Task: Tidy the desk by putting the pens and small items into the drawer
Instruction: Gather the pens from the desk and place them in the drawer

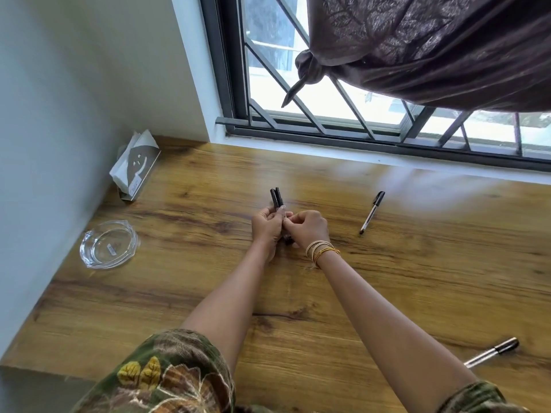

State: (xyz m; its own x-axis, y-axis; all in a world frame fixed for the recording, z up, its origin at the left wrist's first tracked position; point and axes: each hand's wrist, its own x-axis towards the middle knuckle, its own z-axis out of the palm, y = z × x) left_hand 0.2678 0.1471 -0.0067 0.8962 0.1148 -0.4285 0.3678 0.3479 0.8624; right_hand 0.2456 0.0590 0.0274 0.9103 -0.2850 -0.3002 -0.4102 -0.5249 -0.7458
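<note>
Step in hand was gathering: your left hand [266, 226] gripped a small bundle of pens [277, 198] upright over mid-worktop [417, 263], black caps pointing far, while your right hand [307, 229] pinched at the bundle's lower part, apparently squaring it up. Two pens were still loose: one pen [371, 212] just right of your hands, another [492, 352] at the near right edge. No drawer was in view; next you'd likely need to collect both strays, then locate it.

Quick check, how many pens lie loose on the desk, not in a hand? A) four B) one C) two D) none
C: one pen lies right of the hands, another pen at the desk's near right edge; the rest are held in the left hand.
</note>
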